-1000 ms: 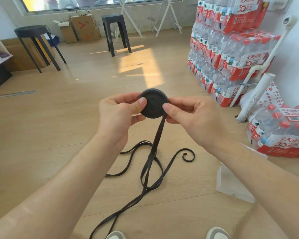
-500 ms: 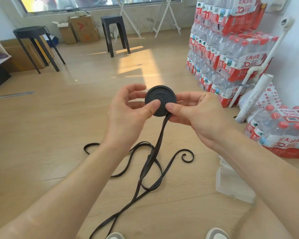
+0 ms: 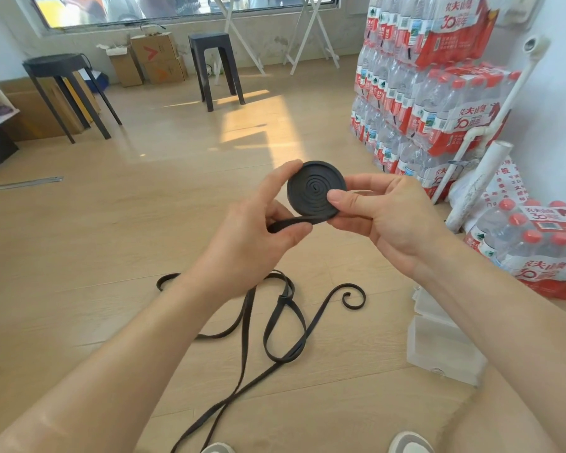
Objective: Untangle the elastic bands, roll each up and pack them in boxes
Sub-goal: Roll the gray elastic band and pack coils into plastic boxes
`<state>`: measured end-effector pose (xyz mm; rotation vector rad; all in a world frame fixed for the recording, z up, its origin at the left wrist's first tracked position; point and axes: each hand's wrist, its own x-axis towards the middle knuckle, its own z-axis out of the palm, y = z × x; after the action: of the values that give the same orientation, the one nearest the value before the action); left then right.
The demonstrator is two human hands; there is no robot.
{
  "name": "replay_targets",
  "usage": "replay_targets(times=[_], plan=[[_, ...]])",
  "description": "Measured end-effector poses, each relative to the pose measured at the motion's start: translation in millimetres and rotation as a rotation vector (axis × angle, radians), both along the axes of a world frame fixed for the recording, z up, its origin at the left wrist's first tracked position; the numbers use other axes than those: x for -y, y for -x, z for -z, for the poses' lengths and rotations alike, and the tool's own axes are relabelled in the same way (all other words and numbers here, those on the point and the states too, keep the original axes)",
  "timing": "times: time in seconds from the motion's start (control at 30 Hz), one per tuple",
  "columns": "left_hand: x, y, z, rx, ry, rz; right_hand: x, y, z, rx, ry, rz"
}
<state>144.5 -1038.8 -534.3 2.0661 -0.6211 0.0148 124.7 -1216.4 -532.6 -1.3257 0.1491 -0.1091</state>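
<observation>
Our right hand (image 3: 389, 223) pinches the roll (image 3: 311, 188); our left hand (image 3: 255, 240) pinches the band (image 3: 294, 221) coming off it, the rest lying on the floor (image 3: 111, 256).

**Both hands raised, pinching one rolled band**

Two bare forearms reach in from the lower corners and converge at the centre of the view. The left hand (image 3: 252, 237) curves its forefinger over the upper left rim of the coiled elastic band (image 3: 311, 191), and its thumb pins the loose tail (image 3: 294, 221) against the fingers beneath. The right hand (image 3: 386, 217) grips the coil's right side, thumb flat on its face, the other fingers tucked behind.
</observation>
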Motion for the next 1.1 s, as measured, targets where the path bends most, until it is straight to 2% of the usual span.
replay_targets(times=[0.2, 0.33, 0.47, 0.6, 0.77, 0.83, 0.9, 1.03, 1.1], plan=[[-12.4, -8.2, -4.2, 0.115, -0.019, -0.099, 0.9, 0.8, -1.1, -0.046, -0.014, -0.051], [-16.0, -9.4, -5.8, 0.188, -0.1, -0.153, 2.3, 0.8, -2.8, -0.084, -0.019, -0.12], [-19.8, -8.5, -10.7, 0.231, -0.169, -0.06, 4.7, 1.5, -4.0, -0.123, 0.001, -0.194], [-18.7, -5.4, -15.2, 0.125, -0.188, 0.039, 8.8, 0.2, -3.5, -0.199, 0.026, -0.279], [-15.7, -5.0, -13.1, 0.019, -0.206, -0.006, 9.3, 1.5, 3.7, -0.246, 0.03, -0.336], [-14.8, -7.1, -11.6, -0.014, -0.212, -0.029, 8.0, 0.5, 8.8, -0.198, 0.193, -0.304], [-15.1, -9.8, -9.8, -0.079, -0.167, -0.042, 7.4, 0.8, 11.7, -0.066, 0.471, -0.237], [-15.9, -12.4, -9.0, -0.185, -0.044, -0.06, 1.1, 5.6, 11.8, 0.451, 0.963, -0.137], [-15.2, -12.6, -7.7, -0.23, -0.027, -0.051, -2.9, 4.0, 14.4, 0.645, 1.166, -0.078]])
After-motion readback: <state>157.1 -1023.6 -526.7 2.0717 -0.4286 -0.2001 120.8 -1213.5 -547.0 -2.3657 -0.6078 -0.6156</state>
